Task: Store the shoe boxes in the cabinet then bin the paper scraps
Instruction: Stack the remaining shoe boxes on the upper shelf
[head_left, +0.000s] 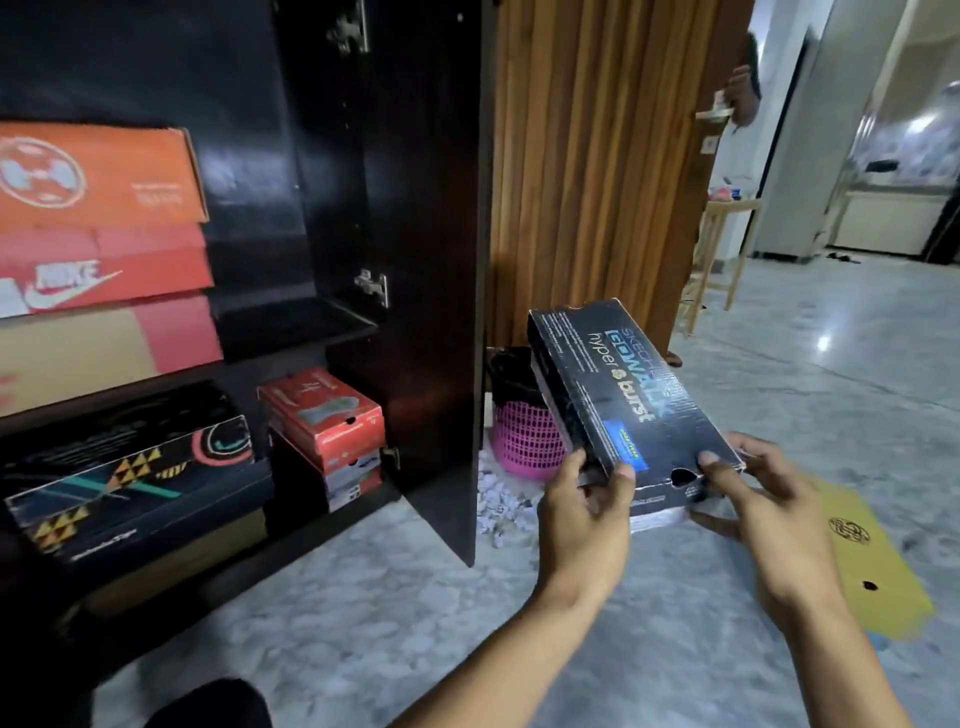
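Nearest, at the bottom edge, a dark rounded shape (208, 701), perhaps a knee, too dim to tell. Just beyond, two bare forearms reaching forward over a pale marbled floor (415, 623).

Left grip (584, 512) curled round the near left corner of a black shoe box (623, 395), thumb on the lid. Right grip (763, 499) pinching the near right corner, fingers underneath, thumb beside a round hole in the box end. Box held in the air, lid on, tilted with the far end higher, just right of the open cabinet door (431, 260).

Flat on the floor beneath the right wrist, a yellow box (862, 551). Beyond the hands, crumpled white paper scraps (501, 501) heaped on the floor against a pink basket (524, 436) with a black liner.

To the left, inside the dark cabinet (291, 332): low down, a black patterned box (130, 483) and a stack of red boxes (322, 415); on the shelf above, orange and red boxes (98, 176) piled up.

Farther back, a wooden slat wall (597, 156) and a wooden stool (722, 249).
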